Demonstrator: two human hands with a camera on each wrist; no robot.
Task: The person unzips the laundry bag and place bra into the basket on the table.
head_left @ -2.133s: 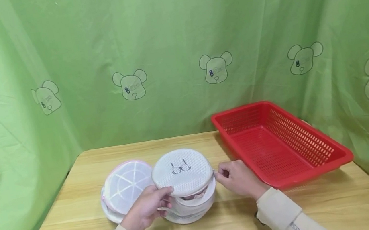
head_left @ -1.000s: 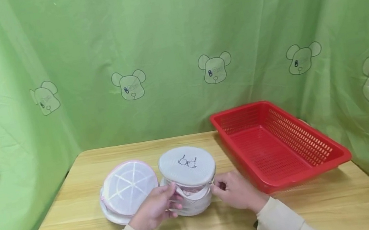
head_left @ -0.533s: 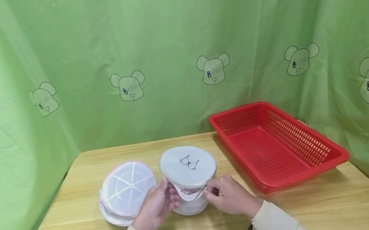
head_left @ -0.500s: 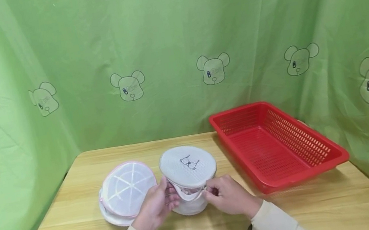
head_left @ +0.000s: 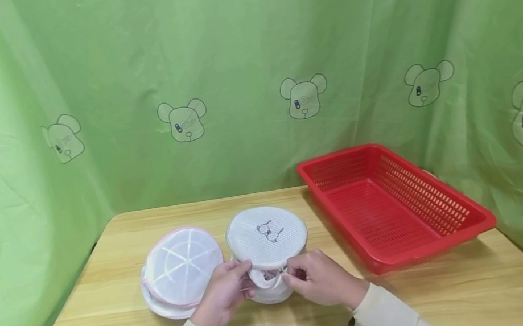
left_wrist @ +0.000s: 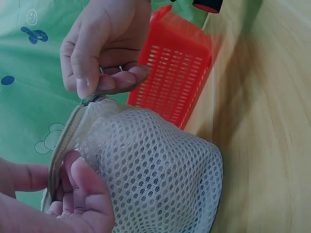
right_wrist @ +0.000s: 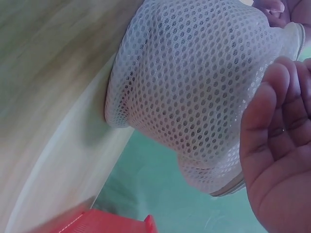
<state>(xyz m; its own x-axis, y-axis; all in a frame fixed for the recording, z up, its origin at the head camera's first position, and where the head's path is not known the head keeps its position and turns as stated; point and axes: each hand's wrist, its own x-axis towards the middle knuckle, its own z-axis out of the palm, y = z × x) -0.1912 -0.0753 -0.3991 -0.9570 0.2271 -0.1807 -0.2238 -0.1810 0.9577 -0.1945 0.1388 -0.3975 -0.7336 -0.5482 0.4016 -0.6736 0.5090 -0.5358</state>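
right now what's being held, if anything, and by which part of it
A white mesh laundry bag, held by its zippered rim: the left grip holds it front left, the right grip pinches it front right.

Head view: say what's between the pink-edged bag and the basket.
Between the pink-edged bag and the basket, the head view shows the white bag, with left hand and right hand touching it.

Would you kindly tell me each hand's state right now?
Left hand: gripping the round white mesh bag.
Right hand: pinching the bag's grey zipper.
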